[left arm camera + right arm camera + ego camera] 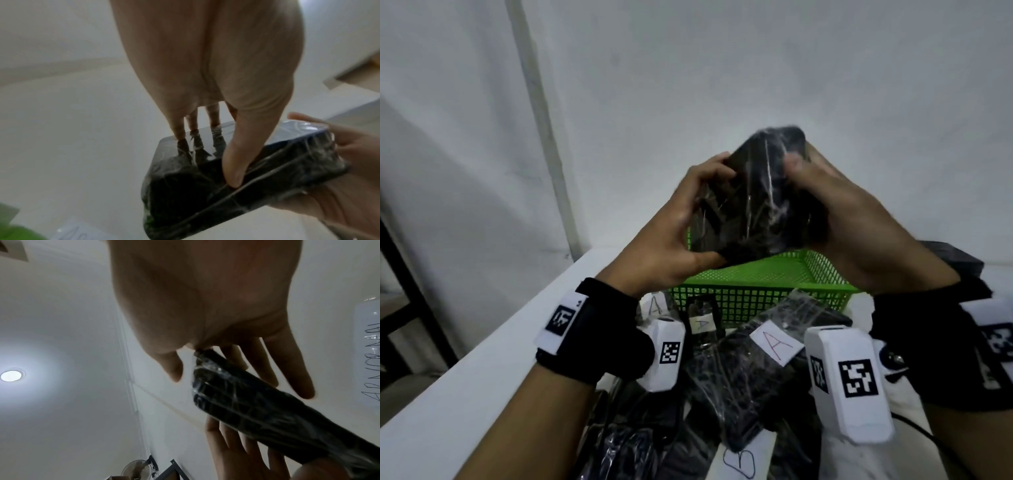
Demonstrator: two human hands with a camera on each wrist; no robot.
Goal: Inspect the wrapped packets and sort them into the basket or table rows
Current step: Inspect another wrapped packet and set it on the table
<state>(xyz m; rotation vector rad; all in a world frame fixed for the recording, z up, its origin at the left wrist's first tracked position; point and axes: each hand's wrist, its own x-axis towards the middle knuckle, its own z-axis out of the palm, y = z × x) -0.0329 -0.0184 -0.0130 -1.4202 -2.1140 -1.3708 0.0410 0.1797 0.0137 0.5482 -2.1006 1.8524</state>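
Black wrapped packet (758, 202) held up in the air, above and just in front of green basket (753, 291), clear film wrinkled over dark flat contents. Long axis tilted, running up and away from basket, far end higher. Gripped from both sides: left hand (681, 226) on packet's left edge, thumb (236, 155) pressed along top face in left wrist view, fingers (180, 128) curled under far edge. Right hand (859, 219) on packet's right edge, thumb over the near face, fingers (287, 366) fairly straight behind packet in right wrist view, cradling more than clamping. Both hands about equally close to basket, left slightly nearer its left wall. No label visible on held packet from any view, so probably mid-inspection, sort target not decided yet. If basket, short drop forward and down; if rows, back toward body. Basket interior: visible mesh floor looks bare, part hidden behind packet and hands, so cannot tell fully. Nearer than basket, on white counter (482, 359): pile of more wrapped packets (750, 377), overlapping, not in tidy rows. Paper tag marked A (775, 344) on one beside basket's front wall, smaller A tags (702, 323) left of it, tag marked B (739, 460) nearest body. Dark box (955, 258) right of basket, partly hidden.
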